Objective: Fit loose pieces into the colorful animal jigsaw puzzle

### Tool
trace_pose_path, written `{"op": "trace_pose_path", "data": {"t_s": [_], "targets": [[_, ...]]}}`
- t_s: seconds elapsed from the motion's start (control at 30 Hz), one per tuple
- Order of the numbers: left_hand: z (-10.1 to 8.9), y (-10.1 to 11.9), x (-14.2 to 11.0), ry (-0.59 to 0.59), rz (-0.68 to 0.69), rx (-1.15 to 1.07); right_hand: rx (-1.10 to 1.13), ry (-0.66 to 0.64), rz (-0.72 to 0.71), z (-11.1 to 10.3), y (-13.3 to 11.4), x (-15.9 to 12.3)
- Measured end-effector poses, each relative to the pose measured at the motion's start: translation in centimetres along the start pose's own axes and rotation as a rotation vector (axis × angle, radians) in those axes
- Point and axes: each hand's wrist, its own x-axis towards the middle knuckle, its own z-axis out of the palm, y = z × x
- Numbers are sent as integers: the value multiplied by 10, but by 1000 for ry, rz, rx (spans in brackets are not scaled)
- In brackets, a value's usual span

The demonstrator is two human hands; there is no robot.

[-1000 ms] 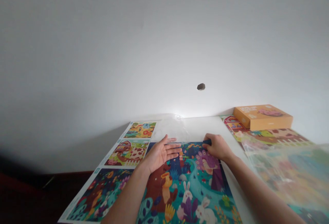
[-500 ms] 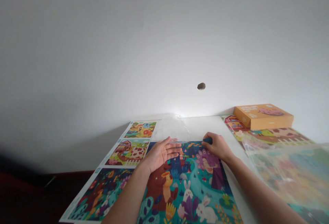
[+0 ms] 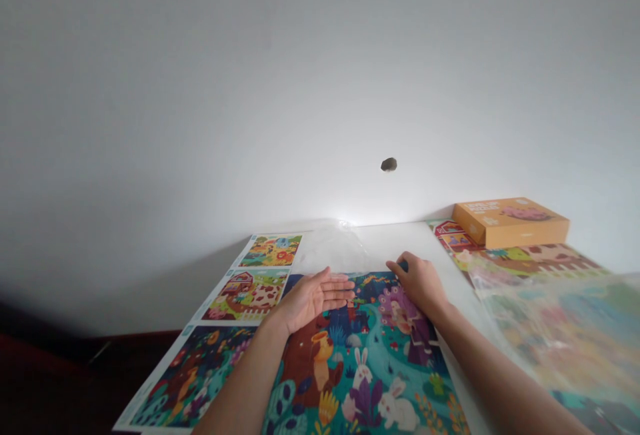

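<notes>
A jigsaw puzzle [image 3: 370, 355] with a dark forest scene, showing rabbits, a bear and a peacock, lies in front of me. Over its upper left part rests my left hand [image 3: 316, 298], fingers stretched out and palm partly turned up, with nothing in it. My right hand [image 3: 419, 285] is at the puzzle's upper right corner, pinching a small dark blue puzzle piece [image 3: 403, 265] between thumb and fingers. Most of that piece is hidden by the fingers. Part of the peacock is covered by the same hand.
A picture sheet [image 3: 200, 323] with several printed scenes lies at the left. Behind the puzzle is a crumpled clear plastic bag [image 3: 333, 243]. On the right, an orange box [image 3: 515, 222] stands on a farm-scene picture [image 3: 545, 258], near another plastic bag [image 3: 565, 335]. A white wall [image 3: 320, 88] rises behind.
My right hand has tilted and shifted slightly at the puzzle's upper right corner, with the blue piece turned in its fingers. The left hand has barely moved.
</notes>
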Motion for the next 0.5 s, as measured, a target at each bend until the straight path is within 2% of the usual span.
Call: {"op": "trace_pose_path", "data": {"t_s": [0.23, 0.5], "targets": [[13, 0, -11, -232, -58, 81, 172, 9, 41, 0, 5, 5], [26, -5, -13, -353, -106, 102, 328, 86, 49, 15, -11, -9]]}}
